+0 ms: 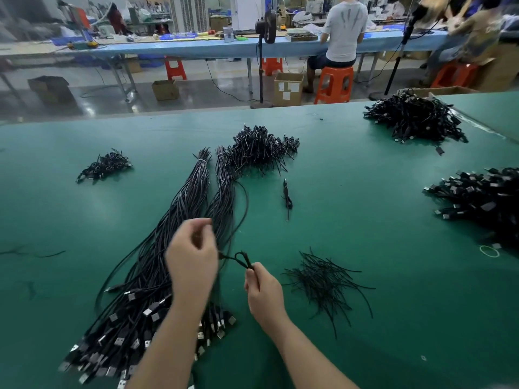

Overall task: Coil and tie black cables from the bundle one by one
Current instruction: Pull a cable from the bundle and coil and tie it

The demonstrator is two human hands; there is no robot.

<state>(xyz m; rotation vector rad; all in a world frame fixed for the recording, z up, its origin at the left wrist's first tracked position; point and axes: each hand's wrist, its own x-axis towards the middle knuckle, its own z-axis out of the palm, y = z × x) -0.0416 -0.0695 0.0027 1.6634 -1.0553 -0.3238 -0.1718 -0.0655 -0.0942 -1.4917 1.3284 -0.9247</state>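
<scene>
A long bundle of black cables (179, 220) with silver USB plugs lies on the green table (365, 220), running from the near left toward the middle. My left hand (192, 256) hovers over the bundle with fingers curled and thumb meeting fingertips, pinching one black cable (238, 255). That cable bends into a small loop between my hands. My right hand (262, 290) grips the loop's near end. A scatter of thin black twist ties (323, 279) lies just right of my right hand.
Heaps of coiled cables sit at the middle back (258, 148), far left (105, 165), back right (415, 119) and right edge (483, 197). One tied cable (287, 196) lies alone mid-table. A rubber band (489, 251) lies at right. People sit at benches beyond.
</scene>
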